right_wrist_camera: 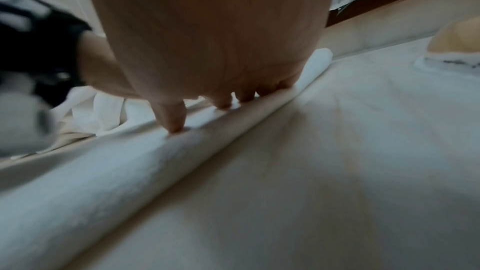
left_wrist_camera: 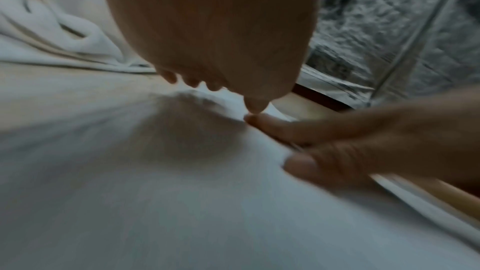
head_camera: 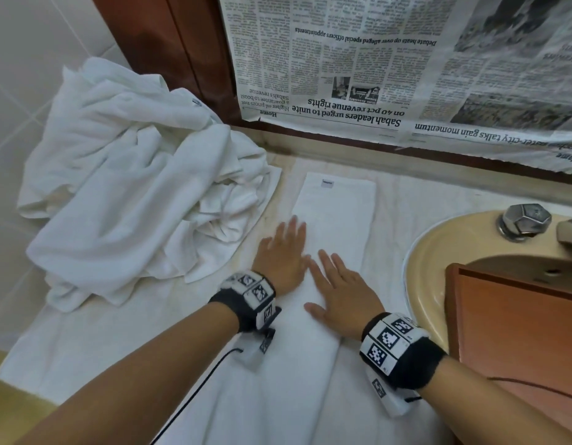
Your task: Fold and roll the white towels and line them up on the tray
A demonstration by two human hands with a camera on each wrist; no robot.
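Here, left hand and right hand press flat, fingers straight, on folded towel; wooden tray lies across sink.

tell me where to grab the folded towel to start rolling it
Take the near short end of the folded towel, coming from the person's side. It lies as a long flat strip running away from the body, with the left hand and right hand flat on it, so that end is probably easiest.
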